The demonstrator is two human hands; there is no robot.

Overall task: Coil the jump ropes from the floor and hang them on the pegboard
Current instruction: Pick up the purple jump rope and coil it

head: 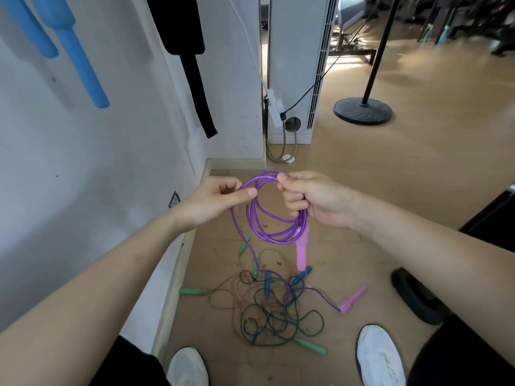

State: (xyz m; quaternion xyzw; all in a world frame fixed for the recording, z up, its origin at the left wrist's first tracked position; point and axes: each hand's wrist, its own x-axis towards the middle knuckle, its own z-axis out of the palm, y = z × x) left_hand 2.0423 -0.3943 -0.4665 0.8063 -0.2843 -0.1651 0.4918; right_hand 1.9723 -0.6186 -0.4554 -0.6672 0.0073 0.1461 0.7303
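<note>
A purple jump rope (274, 235) hangs in several loops between my hands, above the floor. My right hand (312, 200) grips the top of the coil, and one pink handle (301, 253) dangles below it. My left hand (216, 200) pinches the rope's free strand, which trails down to the floor and ends at the second pink handle (352, 299). A tangle of other ropes (274, 310) with green handles (309, 345) and blue handles (299, 277) lies on the wooden floor between my feet.
A white wall (111, 151) stands at the left with blue foam items (80, 59) and a black strap (195, 79) hanging on it. A round black stand base (362, 110) sits at the back right. My white shoes (380, 355) frame the tangle.
</note>
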